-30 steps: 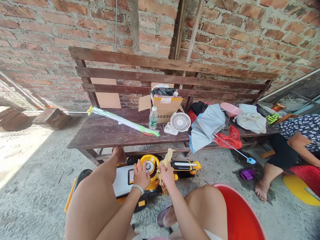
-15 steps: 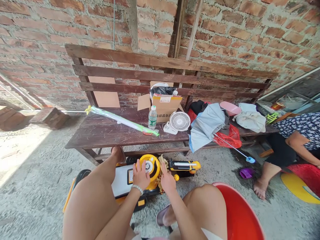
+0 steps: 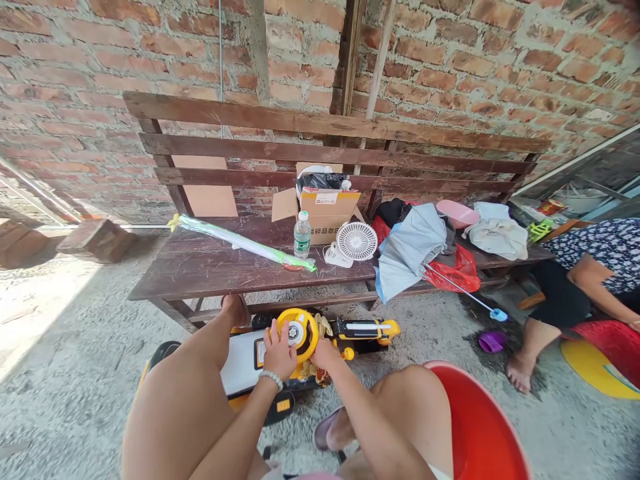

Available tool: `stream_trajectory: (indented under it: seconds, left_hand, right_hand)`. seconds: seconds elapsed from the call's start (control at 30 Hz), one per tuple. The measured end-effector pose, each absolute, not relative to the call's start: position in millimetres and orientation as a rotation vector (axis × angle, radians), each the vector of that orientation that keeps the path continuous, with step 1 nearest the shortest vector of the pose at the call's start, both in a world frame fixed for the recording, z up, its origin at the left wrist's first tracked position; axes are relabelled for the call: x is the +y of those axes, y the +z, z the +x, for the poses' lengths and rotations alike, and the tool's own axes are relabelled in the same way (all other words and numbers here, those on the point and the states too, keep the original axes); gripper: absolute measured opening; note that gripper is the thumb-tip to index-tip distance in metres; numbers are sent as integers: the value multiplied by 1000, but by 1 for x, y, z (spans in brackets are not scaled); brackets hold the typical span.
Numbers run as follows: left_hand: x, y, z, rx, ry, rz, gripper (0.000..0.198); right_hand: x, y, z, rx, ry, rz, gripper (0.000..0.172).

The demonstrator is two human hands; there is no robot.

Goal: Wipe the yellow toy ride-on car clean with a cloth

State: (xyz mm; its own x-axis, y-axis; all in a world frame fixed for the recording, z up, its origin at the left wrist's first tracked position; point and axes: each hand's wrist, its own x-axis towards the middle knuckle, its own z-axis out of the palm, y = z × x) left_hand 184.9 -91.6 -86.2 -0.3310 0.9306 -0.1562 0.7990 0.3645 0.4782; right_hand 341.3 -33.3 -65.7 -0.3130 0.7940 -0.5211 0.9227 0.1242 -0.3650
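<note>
My left hand (image 3: 279,352), with a white beaded bracelet at the wrist, rests its fingers on the yellow steering wheel (image 3: 303,335) of a yellow, black and white toy ride-on car (image 3: 245,363). My right hand (image 3: 325,353) presses a crumpled yellowish rag (image 3: 323,327) against the lower right of the wheel. Parts of the rag show above and below that hand, and the rest is hidden. The car stands on the concrete floor between my bare knees.
Beyond the car stands a dark wooden bench (image 3: 200,280) holding a water bottle (image 3: 302,235), a white fan (image 3: 357,241), a carton (image 3: 327,217) and a grey umbrella (image 3: 410,252). A seated person (image 3: 565,297) is at the right. A red basin (image 3: 475,427) is at my right knee.
My right hand has dropped from above the wheel to its lower right, bringing the rag down against the wheel. My left hand stays on the wheel, and the view has shifted slightly.
</note>
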Motion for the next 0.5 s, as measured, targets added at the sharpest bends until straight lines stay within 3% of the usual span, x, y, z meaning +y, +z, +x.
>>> stream_trajectory:
  seconds: [0.1,0.4,0.5]
  left_hand:
    - [-92,-85,183,2217,420,1524,72]
    - [-92,-89,185,2246,440,1542,72]
    - [-93,-92,185,2229,450,1534,71]
  right_hand:
    - [-53,-80,340,2170,-960,1715,40]
    - [-78,-89,350,2255,-741,1707,63]
    - [-60,-84,346,2191,-802,1792,58]
